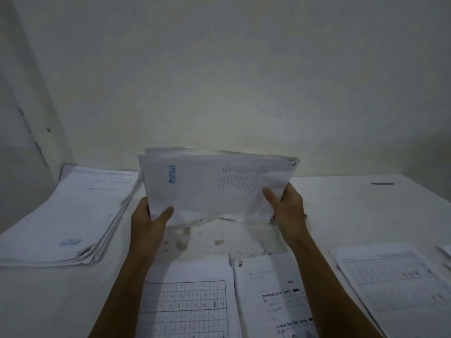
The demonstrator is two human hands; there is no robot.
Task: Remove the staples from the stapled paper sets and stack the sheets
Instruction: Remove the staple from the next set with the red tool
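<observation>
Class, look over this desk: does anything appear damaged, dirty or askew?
Yes. The table shows brownish stains beneath the held bundle of sheets, whose edges look ragged. The left stack is fanned, not squared.

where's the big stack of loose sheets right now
In the head view, the big stack of sheets lies on the table's far left by the wall, left of the left hand holding the raised paper bundle.

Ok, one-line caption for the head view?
Both hands, left and right, hold a paper bundle upright above the table.
</observation>
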